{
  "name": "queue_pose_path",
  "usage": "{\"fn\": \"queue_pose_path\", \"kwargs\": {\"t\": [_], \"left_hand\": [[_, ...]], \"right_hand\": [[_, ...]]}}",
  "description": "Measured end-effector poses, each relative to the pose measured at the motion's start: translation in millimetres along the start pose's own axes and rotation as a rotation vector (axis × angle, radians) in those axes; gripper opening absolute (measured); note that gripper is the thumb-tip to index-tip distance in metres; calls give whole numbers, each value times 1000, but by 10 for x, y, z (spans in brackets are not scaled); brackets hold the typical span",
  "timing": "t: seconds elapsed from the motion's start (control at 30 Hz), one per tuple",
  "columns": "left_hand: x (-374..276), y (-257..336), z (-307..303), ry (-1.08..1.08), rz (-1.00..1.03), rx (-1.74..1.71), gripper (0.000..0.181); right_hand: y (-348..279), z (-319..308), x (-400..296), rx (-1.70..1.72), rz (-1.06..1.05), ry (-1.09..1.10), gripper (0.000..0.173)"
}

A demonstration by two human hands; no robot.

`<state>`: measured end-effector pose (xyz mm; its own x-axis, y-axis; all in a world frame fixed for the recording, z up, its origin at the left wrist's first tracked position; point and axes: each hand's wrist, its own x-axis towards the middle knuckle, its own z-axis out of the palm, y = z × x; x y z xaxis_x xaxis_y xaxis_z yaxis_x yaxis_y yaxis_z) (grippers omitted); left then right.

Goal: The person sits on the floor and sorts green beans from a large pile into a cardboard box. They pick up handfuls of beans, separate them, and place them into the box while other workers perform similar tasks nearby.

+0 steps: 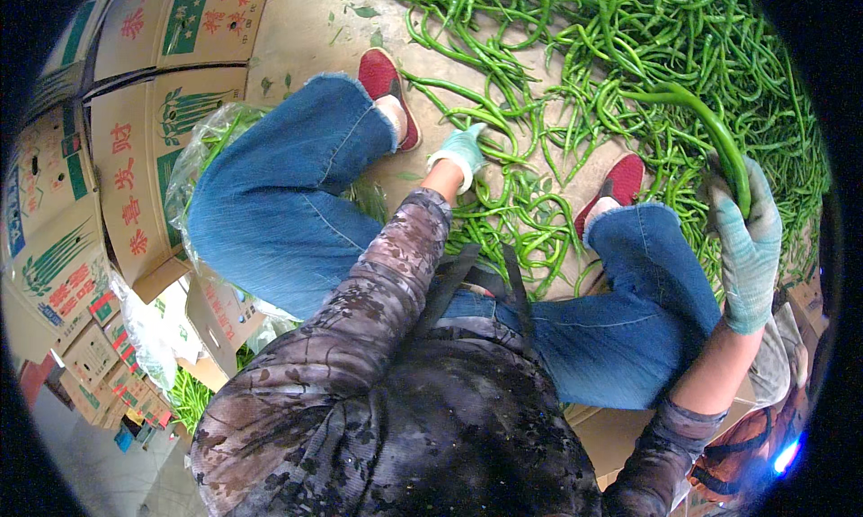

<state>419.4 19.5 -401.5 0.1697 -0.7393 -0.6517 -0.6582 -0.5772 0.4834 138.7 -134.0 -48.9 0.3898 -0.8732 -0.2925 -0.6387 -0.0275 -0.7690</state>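
Observation:
My right hand [745, 247], in a pale green work glove, is raised at the right and closed around the lower end of several long green chili peppers [718, 129]. My left hand [461, 153], gloved alike with a white cuff, reaches down between my knees to the loose green peppers [499, 122] on the floor. Its fingers are partly hidden, and whether they grip a pepper cannot be made out. Scattered peppers [519, 230] lie between my red shoes, close below that hand. A large heap of the same peppers [715, 38] spreads across the upper right.
Printed cardboard cartons [202, 99] stand at the left, with more stacked cartons [101, 355] behind. A clear plastic bag [185, 173] with green peppers lies beside my left knee. More peppers [192, 395] show in an open carton at the lower left. An orange item [741, 443] lies at the lower right.

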Motion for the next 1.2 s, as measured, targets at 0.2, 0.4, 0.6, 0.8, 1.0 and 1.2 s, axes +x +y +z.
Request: {"fn": "queue_pose_path", "kwargs": {"t": [0.2, 0.4, 0.6, 0.8, 1.0, 1.2], "left_hand": [[175, 257, -365, 487, -241, -295, 28], [1175, -368, -223, 216, -276, 247, 53], [1234, -66, -227, 675, -483, -853, 29], [1338, 556, -664, 782, -318, -1123, 59], [916, 792, -677, 272, -361, -1201, 53], [536, 537, -76, 244, -314, -1554, 71]], "right_hand": [[55, -27, 4, 21, 75, 13, 36], [-152, 117, 80, -17, 53, -11, 31], [-60, 10, 15, -35, 114, 39, 39], [-199, 55, 46, -68, 96, -22, 39], [-147, 41, 50, -210, 77, 18, 42], [-161, 112, 64, -106, 53, -75, 40]]}}
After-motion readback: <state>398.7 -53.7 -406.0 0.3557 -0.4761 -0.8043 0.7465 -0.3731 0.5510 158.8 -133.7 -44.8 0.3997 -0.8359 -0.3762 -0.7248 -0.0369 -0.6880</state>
